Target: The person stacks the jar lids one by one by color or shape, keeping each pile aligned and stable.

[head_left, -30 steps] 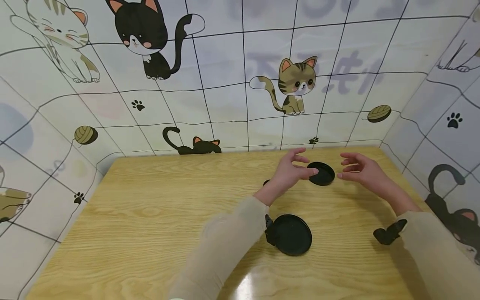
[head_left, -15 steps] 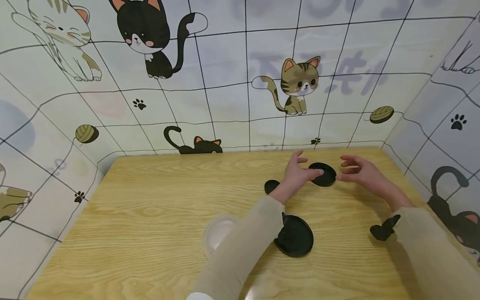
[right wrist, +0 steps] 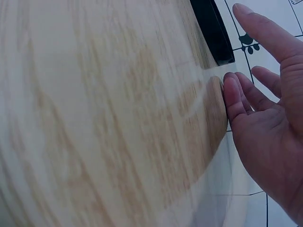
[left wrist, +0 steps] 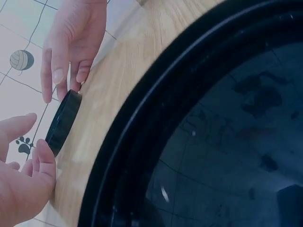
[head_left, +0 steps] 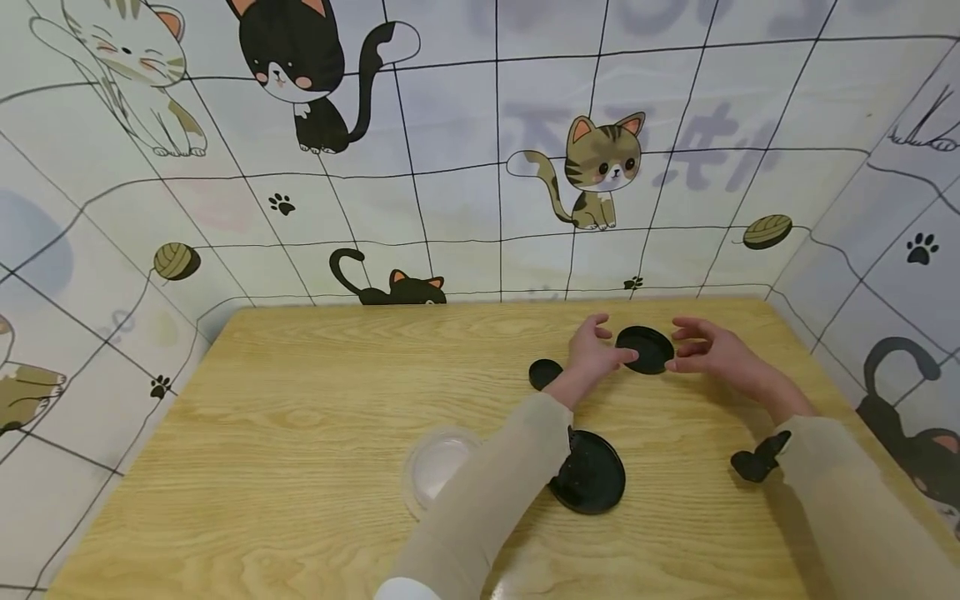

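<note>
A shallow round black dish (head_left: 649, 350) lies near the table's back right, its rim turned up. My left hand (head_left: 592, 350) is at its left side, the thumb overlapping its edge; whether they touch I cannot tell. At the dish's right side is my right hand (head_left: 708, 354), fingers loosely bent and holding nothing. In the left wrist view the low black side wall of the dish (left wrist: 65, 120) stands between both hands. The right wrist view has my right hand (right wrist: 270, 104) a little apart from the dish (right wrist: 213, 28).
A larger round black dish (head_left: 596, 479) lies under my left forearm, partly hidden. A small black disc (head_left: 543, 373) sits left of my left wrist. Beside the left sleeve is a clear round dish (head_left: 431, 467). A cat-patterned backdrop (head_left: 450, 208) borders the wooden table (head_left: 300, 433).
My left arm has shifted right, uncovering the small black disc and the clear dish. My right hand has moved slightly left, closer to the black dish, which stays in place.
</note>
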Motion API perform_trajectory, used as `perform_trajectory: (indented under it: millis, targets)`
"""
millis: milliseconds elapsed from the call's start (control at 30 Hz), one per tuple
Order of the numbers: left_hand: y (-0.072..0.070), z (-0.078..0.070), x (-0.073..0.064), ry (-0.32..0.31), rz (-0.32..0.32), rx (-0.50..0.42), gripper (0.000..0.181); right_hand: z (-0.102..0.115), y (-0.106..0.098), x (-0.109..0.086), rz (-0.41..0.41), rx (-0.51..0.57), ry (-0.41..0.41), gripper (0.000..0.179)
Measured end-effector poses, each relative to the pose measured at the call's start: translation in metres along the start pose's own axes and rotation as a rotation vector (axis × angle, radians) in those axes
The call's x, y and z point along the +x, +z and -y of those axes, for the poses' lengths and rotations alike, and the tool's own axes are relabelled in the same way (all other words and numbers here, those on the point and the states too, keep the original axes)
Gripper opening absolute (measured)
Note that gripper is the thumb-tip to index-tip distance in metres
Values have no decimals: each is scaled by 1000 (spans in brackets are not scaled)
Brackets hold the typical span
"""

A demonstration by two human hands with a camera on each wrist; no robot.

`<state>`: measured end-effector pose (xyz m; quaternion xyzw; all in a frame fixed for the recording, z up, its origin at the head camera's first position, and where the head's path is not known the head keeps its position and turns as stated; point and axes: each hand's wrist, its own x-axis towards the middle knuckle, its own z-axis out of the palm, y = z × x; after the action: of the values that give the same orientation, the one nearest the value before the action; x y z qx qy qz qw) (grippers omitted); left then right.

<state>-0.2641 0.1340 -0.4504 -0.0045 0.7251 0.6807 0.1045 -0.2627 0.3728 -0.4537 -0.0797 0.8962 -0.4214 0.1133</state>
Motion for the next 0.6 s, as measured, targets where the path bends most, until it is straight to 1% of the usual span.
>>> perform_trajectory:
  millis: [100, 200, 300, 433, 500, 600]
  targets:
    - [0, 1, 0, 2, -8, 20, 75, 1, 1, -1, 3, -20, -7, 89]
    - [0, 2, 1, 3, -1, 38, 74, 4, 3, -2, 4, -32, -12, 90]
    - [1, 2, 2, 11, 1, 88, 73, 6, 5, -1, 8, -38, -23, 91]
    - [0, 3, 2, 11, -4, 184, 73, 5, 7, 0, 17, -48, -50, 89]
    - [0, 4, 2, 7, 4, 210, 73, 3, 8, 1, 19, -56, -67, 88]
    - [-1, 5, 2, 12, 26, 235, 73, 3, 10, 0, 12, -51, -71, 87]
